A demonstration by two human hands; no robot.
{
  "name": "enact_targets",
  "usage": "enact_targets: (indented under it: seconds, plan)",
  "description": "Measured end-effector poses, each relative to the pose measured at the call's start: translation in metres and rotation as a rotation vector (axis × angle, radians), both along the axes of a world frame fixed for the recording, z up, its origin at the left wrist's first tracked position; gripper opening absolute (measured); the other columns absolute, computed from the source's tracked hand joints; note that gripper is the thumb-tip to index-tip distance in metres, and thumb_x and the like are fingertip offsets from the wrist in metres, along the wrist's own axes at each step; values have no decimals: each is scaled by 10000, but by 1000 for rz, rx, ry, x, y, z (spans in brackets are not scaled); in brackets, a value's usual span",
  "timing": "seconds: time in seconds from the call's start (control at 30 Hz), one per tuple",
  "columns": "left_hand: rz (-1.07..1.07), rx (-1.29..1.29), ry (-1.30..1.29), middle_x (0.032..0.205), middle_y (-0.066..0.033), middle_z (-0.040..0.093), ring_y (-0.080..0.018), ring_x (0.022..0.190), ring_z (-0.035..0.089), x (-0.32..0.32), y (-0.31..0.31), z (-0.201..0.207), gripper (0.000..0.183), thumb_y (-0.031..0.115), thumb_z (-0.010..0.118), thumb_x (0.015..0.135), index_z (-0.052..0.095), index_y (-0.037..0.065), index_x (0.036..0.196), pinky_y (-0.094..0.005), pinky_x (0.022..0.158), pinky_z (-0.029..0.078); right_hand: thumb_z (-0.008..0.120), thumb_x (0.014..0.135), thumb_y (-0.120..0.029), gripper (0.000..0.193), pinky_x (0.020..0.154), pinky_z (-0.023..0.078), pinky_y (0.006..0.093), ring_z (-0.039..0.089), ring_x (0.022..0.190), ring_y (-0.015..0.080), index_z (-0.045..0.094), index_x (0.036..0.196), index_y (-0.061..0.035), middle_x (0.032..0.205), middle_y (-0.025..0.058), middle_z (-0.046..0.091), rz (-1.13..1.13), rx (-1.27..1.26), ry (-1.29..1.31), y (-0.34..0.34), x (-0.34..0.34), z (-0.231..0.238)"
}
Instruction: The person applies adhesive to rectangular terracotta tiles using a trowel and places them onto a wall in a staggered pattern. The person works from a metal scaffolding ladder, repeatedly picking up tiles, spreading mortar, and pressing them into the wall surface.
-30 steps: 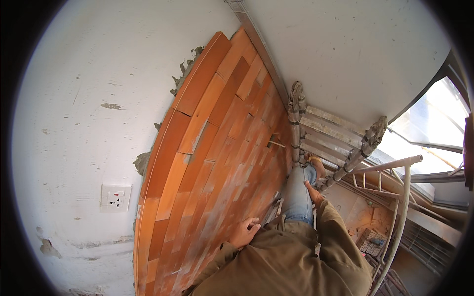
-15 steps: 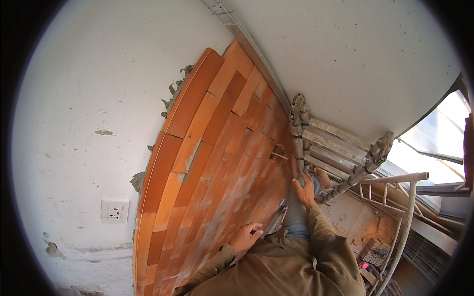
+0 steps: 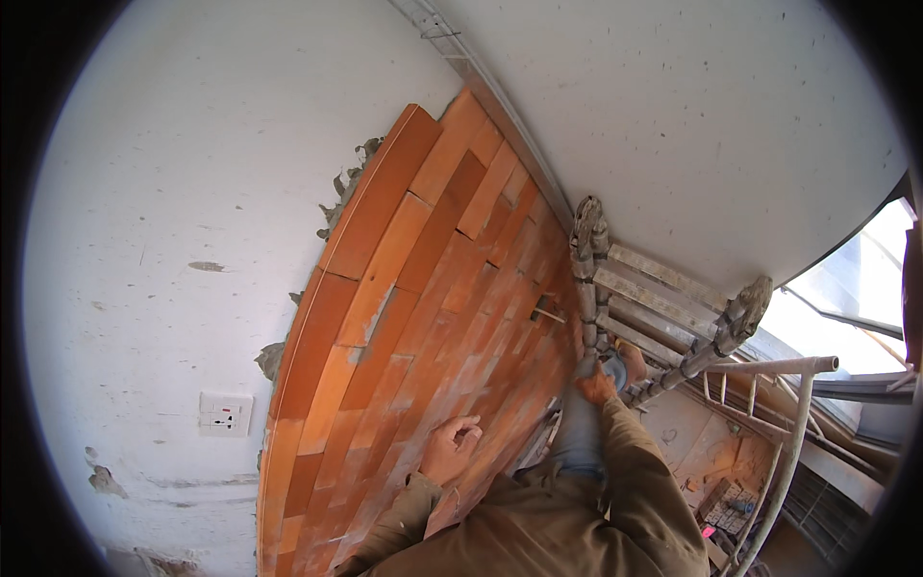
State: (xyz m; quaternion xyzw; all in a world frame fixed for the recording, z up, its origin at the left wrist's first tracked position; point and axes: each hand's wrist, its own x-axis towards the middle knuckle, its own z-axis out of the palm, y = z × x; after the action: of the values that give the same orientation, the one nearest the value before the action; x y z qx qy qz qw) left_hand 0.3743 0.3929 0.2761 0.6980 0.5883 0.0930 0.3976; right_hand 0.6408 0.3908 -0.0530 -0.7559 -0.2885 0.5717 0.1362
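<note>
A wall of orange-brown brick tiles (image 3: 413, 317) fills the middle of the view. My left hand (image 3: 450, 450) is in front of its lower part, fingers curled in toward the thumb, with nothing seen in them. Whether it touches the tiles I cannot tell. My right hand (image 3: 598, 387) is closed beside my bent leg, at the lower end of the ladder-like metal scaffold frame (image 3: 663, 298). What its fingers hold is hidden. A small hole in the tiling, with a pale stick-like piece (image 3: 550, 314) across it, lies left of the frame.
Grey mortar (image 3: 336, 207) bulges along the tiles' left edge. A white wall socket (image 3: 226, 414) sits on the painted wall. To the right are a tubular metal rail (image 3: 793, 433), a window (image 3: 856, 279) and rubble with a crate-like thing (image 3: 728, 505) below.
My left hand has moved up and left, away from my body. My right hand has shifted slightly lower, and its earlier spread fingers have curled in.
</note>
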Motion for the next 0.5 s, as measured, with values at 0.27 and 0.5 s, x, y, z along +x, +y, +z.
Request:
enact_targets:
  seconds: [0.27,0.5]
  plan:
    - [81,196,-61,1000,-113,688,-152,884,645,8,21,41,187,67,649,931,676,-25,1091,-308,787,529,613,850,-506,980,1182,276,480,264,1429,551,135,1603,-101,1460,388,400,47,44,18,1,-6,-3]
    - [-50,891,52,1164,-177,620,-259,984,630,18,54,133,260,61,704,885,673,-20,1130,-324,734,520,621,854,-483,952,1150,325,495,323,1398,550,163,1595,-101,1470,362,409,116,95,12,-1,-7,-21]
